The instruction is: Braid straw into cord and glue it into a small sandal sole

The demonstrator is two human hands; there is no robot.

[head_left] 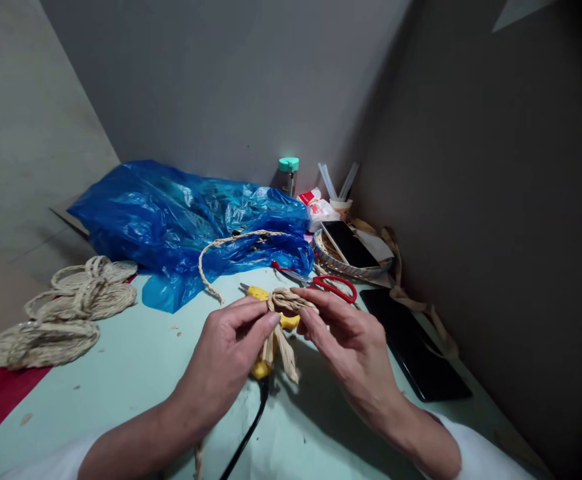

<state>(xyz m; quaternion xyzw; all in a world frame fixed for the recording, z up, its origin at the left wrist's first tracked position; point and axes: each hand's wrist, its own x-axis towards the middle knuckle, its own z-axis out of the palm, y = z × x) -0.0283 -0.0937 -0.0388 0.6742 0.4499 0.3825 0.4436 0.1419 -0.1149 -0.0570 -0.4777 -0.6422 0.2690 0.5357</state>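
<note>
Pinching: two hands, left hand [231, 340] and right hand [355, 343], one at each side of the straw loop [293, 300].
Straw loop: one; pale tan, twisted, folded over, two flat tails [288, 360] hanging.
Position: between both hands' fingertips, tails nearer the left.
Table [121, 400]: one yellow tool [262, 368], one red-handled scissors [321, 280], one blue bag [191, 213].

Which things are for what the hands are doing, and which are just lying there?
Probably for the job:
straw piece, between left hand and right hand
yellow corded tool
red-handled scissors

Seemingly just lying about:
phone
green-lidded bottle
flat black slab
</note>
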